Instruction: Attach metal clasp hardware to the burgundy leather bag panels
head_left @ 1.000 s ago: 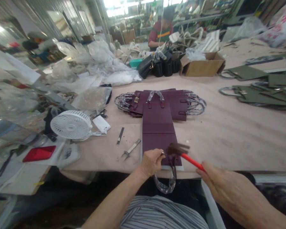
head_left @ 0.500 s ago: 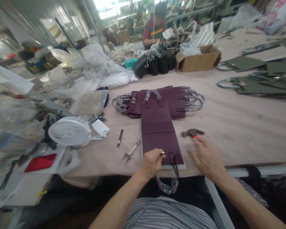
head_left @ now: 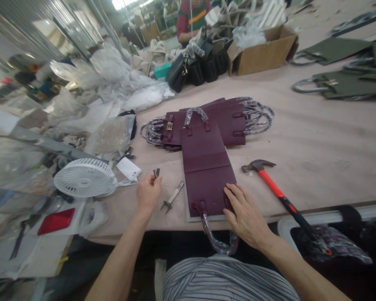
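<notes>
**Burgundy leather panel, handles on both ends**

The burgundy leather panel [head_left: 207, 179] lies flat at the counter's [head_left: 316, 142] 6 o'clock, plastic-wrapped handles [head_left: 217, 242] at both ends. Finished-looking panels [head_left: 225, 121] are stacked at its 12 o'clock. The open right hand [head_left: 244, 211] presses it; the left hand [head_left: 148, 193] pinches a small metal tool [head_left: 156, 172]. A hammer [head_left: 265, 173] lies at 3 o'clock.

A plum leather bag [head_left: 203, 167] lies unfolded flat, its plastic-wrapped handle [head_left: 214, 243] dangling.
</notes>
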`<action>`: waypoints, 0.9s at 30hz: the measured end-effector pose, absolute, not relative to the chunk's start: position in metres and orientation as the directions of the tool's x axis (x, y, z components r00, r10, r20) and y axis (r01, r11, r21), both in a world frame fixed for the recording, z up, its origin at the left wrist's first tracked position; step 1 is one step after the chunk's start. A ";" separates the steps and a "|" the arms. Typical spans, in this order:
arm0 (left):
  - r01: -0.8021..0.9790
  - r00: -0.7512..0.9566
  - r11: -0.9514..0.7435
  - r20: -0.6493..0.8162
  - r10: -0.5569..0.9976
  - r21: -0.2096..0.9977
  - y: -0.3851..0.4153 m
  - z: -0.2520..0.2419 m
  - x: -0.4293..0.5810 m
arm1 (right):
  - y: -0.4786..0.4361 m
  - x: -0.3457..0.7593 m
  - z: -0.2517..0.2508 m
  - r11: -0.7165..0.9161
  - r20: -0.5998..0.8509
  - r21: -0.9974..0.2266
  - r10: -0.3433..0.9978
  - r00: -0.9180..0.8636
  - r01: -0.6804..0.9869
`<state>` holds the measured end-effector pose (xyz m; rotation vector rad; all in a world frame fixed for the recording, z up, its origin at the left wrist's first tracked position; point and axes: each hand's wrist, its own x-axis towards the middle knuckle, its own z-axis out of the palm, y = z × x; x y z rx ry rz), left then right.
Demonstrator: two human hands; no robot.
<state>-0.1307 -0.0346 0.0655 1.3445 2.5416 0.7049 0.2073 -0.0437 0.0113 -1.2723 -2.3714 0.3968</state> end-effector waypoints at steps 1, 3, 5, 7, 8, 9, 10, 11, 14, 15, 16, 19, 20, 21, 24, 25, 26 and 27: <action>0.767 -0.578 0.535 0.021 0.816 0.354 -0.036 0.063 -0.140 | -0.044 0.207 0.011 0.539 0.225 -0.442 0.840 -0.493 0.717; 0.794 -0.587 0.591 -0.071 0.807 0.144 -0.038 0.058 -0.149 | -0.044 0.206 0.011 0.530 0.221 -0.455 0.845 -0.486 0.716; 0.818 -0.571 0.575 -0.087 0.817 0.032 -0.039 0.055 -0.149 | -0.045 0.205 0.011 0.522 0.214 -0.458 0.850 -0.481 0.719; 0.857 -0.516 0.516 -0.025 0.856 -0.013 -0.037 0.053 -0.145 | -0.045 0.204 0.011 0.523 0.215 -0.454 0.850 -0.481 0.721; 0.871 -0.491 0.491 0.002 0.871 -0.022 -0.034 0.053 -0.143 | -0.045 0.204 0.011 0.524 0.217 -0.454 0.849 -0.481 0.721; 0.878 -0.478 0.478 -0.001 0.878 -0.021 -0.030 0.053 -0.141 | -0.045 0.204 0.012 0.526 0.220 -0.454 0.848 -0.482 0.719; 0.877 -0.480 0.480 -0.030 0.877 -0.014 -0.025 0.054 -0.141 | -0.045 0.204 0.012 0.527 0.222 -0.455 0.847 -0.482 0.717; 0.870 -0.493 0.494 -0.073 0.867 -0.004 -0.020 0.053 -0.141 | -0.045 0.204 0.012 0.528 0.225 -0.457 0.847 -0.481 0.716; 0.844 -0.527 0.536 -0.180 0.831 0.006 -0.003 0.052 -0.148 | -0.045 0.204 0.011 0.526 0.228 -0.462 0.848 -0.478 0.714; 0.838 -0.535 0.545 -0.190 0.823 0.001 0.002 0.051 -0.151 | -0.045 0.204 0.011 0.526 0.228 -0.463 0.848 -0.478 0.713; 0.833 -0.543 0.553 -0.194 0.817 -0.001 0.006 0.050 -0.155 | -0.045 0.204 0.011 0.527 0.229 -0.464 0.848 -0.478 0.712; 0.815 -0.562 0.578 -0.207 0.801 0.025 0.012 0.047 -0.165 | -0.045 0.204 0.011 0.526 0.225 -0.465 0.848 -0.479 0.712; 0.808 -0.568 0.588 -0.216 0.794 0.041 0.013 0.046 -0.168 | -0.045 0.204 0.011 0.526 0.225 -0.463 0.848 -0.479 0.714; 0.799 -0.572 0.598 -0.229 0.787 0.061 0.014 0.045 -0.171 | -0.045 0.203 0.012 0.526 0.225 -0.460 0.848 -0.479 0.715; 0.774 -0.579 0.622 -0.265 0.771 0.119 0.017 0.044 -0.177 | -0.045 0.204 0.013 0.536 0.229 -0.447 0.842 -0.488 0.716; 0.770 -0.576 0.623 -0.271 0.771 0.137 0.018 0.045 -0.178 | -0.045 0.204 0.013 0.540 0.232 -0.441 0.840 -0.490 0.717; 0.767 -0.573 0.623 -0.272 0.773 0.155 0.019 0.047 -0.179 | -0.045 0.204 0.013 0.545 0.238 -0.435 0.837 -0.492 0.717; 0.764 -0.569 0.622 -0.274 0.775 0.174 0.020 0.049 -0.180 | -0.045 0.205 0.013 0.551 0.248 -0.429 0.834 -0.493 0.716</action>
